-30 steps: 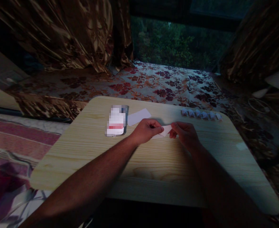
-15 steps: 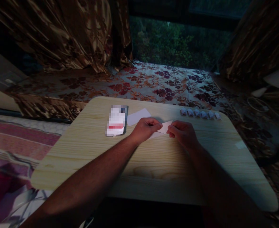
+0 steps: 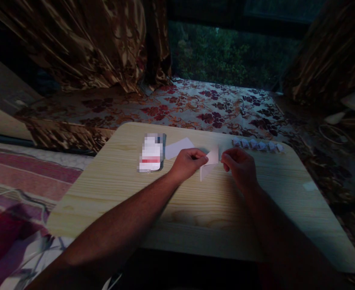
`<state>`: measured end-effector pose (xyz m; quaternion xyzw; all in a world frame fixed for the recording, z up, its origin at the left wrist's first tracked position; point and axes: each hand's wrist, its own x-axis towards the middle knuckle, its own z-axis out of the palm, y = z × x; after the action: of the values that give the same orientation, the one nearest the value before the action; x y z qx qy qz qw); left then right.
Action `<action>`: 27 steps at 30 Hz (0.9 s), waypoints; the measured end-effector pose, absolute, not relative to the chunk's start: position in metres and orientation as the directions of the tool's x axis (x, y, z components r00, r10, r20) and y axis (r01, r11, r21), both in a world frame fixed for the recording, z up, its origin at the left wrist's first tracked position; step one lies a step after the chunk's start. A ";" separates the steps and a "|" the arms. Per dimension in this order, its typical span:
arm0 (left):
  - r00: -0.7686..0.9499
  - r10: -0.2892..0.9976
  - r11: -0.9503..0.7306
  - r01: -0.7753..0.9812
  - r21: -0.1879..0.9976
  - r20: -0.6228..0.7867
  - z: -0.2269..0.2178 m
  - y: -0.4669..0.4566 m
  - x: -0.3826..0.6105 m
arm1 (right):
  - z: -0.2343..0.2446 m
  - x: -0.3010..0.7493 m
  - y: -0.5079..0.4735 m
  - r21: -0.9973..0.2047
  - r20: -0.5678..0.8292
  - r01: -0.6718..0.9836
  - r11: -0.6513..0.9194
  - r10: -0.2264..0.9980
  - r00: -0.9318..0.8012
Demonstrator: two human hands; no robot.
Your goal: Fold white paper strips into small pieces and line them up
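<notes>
My left hand (image 3: pixel 187 162) pinches a small white folded paper (image 3: pixel 210 163) just above the light wooden table (image 3: pixel 195 209). The paper is bent, with one flap standing up and one hanging down. My right hand (image 3: pixel 239 167) is curled close to the paper's right side, fingertips a little apart from it, and whether it touches the paper is unclear. A flat white slip of paper (image 3: pixel 177 147) lies behind my left hand.
A blurred white and red packet (image 3: pixel 151 154) lies on the table's far left. A row of several small folded paper pieces (image 3: pixel 257 144) sits along the far right edge. A floral cloth (image 3: pixel 201 104) and curtains (image 3: pixel 75 44) lie beyond the table.
The paper was held flat between both hands; now it is folded upright in my left hand, and my right hand has drawn slightly off to the right.
</notes>
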<state>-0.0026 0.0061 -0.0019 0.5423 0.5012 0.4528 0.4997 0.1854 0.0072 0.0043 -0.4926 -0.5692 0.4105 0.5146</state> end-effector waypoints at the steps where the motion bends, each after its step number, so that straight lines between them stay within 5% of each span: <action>1: 0.078 0.997 0.005 0.098 0.995 -0.013 -0.002 0.006 -0.002 | 0.003 0.186 0.007 -0.972 0.193 0.143 0.187 0.981 0.030; 9: 0.071 0.997 0.005 0.070 0.998 -0.010 -0.002 0.004 0.004 | 0.000 0.183 0.003 -0.911 0.328 0.275 0.309 0.944 0.025; 18: 0.076 0.997 0.024 0.096 0.995 -0.031 0.003 -0.001 0.007 | -0.001 0.181 -0.001 -0.862 0.324 0.377 0.339 0.940 -0.104; 27: 0.082 0.996 0.037 -0.025 0.999 -0.035 0.004 -0.004 0.012 | 0.002 0.175 -0.005 -0.695 0.506 0.588 0.414 0.863 -0.010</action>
<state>0.0117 -0.0038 0.0036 0.5042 0.4817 0.4766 0.5353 0.1754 -0.0047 0.0025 -0.5212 -0.6957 0.1454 0.4724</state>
